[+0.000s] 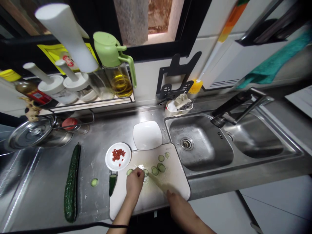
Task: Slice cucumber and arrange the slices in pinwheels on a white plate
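My left hand is over the white cutting board, its fingers curled together, and what they may hold is hidden. A cucumber slice lies just right of its fingertips; another slice shows on its left. My right hand grips a knife, its blurred blade slanting up-left toward the slice by my left hand. Several cucumber slices lie on the right part of the board. At its left edge rests a cut cucumber piece.
A plate of small red pieces and a white square dish stand behind the board. A whole cucumber and a loose slice lie on the left counter. To the right is a double sink. An oil bottle stands on the rack.
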{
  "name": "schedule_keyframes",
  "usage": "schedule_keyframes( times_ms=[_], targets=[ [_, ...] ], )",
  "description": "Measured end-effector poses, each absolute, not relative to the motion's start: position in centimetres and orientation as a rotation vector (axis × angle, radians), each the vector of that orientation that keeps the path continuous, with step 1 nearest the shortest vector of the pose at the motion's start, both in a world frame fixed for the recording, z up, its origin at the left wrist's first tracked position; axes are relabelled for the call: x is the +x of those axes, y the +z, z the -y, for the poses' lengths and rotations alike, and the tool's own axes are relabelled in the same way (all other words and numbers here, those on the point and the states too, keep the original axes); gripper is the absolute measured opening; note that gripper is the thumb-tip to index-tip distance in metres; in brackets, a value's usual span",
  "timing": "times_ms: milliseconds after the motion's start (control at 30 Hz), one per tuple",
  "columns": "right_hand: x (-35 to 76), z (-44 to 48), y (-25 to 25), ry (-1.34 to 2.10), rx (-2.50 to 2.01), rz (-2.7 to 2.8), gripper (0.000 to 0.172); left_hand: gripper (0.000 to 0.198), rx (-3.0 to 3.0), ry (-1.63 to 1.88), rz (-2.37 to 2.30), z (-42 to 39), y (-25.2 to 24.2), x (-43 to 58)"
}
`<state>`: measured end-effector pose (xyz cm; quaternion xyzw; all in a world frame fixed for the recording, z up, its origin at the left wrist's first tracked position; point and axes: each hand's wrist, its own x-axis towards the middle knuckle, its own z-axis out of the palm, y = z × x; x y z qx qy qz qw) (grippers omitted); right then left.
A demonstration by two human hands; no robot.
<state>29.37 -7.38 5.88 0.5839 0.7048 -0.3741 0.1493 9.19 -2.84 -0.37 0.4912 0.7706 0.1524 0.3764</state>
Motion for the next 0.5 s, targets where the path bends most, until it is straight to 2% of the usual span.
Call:
schedule_keyframes(
  times_ms=[267, 500],
  targets=[
    [31.4, 7.2, 6.5, -1.088, 1.608, -1.84, 0.057, 0.022, 1.179, 0.497, -2.075, 4.2, 0.1, 7.2],
    [31.4, 7.2, 6.7, -1.108, 1.653, -1.828, 0.054, 0.025, 1.09, 0.474, -2.221, 4.9, -0.3, 4.0]
  ],
)
